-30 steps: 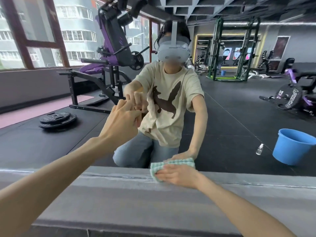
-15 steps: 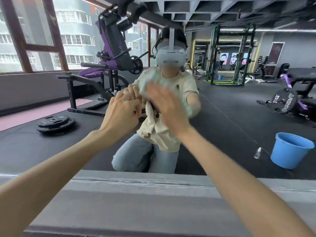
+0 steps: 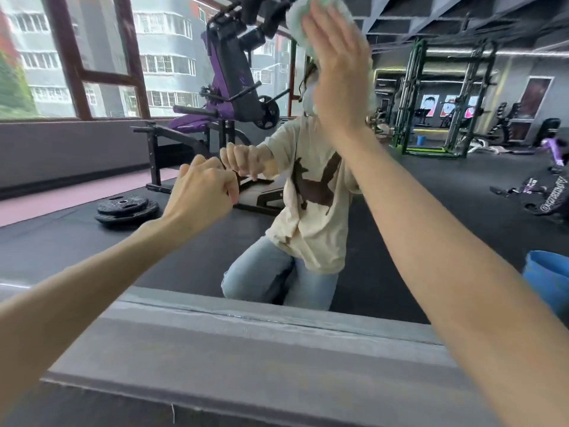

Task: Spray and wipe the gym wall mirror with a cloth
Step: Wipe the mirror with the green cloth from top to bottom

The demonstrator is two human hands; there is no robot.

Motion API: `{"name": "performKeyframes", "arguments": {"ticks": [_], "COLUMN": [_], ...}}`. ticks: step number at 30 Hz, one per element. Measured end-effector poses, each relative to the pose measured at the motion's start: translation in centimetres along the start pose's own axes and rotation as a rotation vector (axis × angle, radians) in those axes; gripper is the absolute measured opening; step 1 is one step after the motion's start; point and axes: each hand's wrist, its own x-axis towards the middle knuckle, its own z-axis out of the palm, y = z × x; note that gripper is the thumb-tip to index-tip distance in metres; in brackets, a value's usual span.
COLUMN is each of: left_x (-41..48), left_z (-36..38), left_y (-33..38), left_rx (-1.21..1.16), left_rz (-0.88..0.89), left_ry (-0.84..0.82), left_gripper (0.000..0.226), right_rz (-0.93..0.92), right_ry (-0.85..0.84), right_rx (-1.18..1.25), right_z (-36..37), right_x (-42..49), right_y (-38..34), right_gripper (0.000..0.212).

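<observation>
Right hand [image 3: 338,75] lies flat, straight fingers [image 3: 326,32] pressing the cloth [image 3: 308,13] high on the mirror [image 3: 431,211] to spread wiping pressure. Left hand [image 3: 200,192] is clenched, seemingly empty, knuckles against the mirror, likely as a brace.

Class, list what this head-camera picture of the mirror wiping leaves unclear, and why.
Head view:
cloth: motion-blurred, cut by the top edge, mostly behind the right hand.
left hand: curled fingers face away; any contents hidden.
blue bucket: cut by the right edge.
</observation>
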Motion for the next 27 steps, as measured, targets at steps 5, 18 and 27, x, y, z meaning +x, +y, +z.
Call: {"name": "performKeyframes", "arguments": {"ticks": [5, 18, 27], "left_x": [-0.2, -2.3, -0.3], "left_z": [1.7, 2.4, -0.7], "left_y": [-1.8, -4.2, -2.8], "left_rx": [-0.037, -0.042, -0.065], "left_rz": [-0.018, -0.047, -0.004], "left_ry": [-0.028, -0.299, -0.176], "left_gripper": [0.027, 0.036, 0.036], "right_rz": [-0.385, -1.125, -0.418], "right_ry": [-0.16, -0.838, -0.113], "right_rx": [0.112, -0.001, 0.042], "right_z": [2.4, 1.8, 1.7], "right_x": [-16.3, -35.5, -6.1], "right_y": [-7.0, -4.8, -3.7], "right_gripper": [0.06, 0.041, 0.062]}}
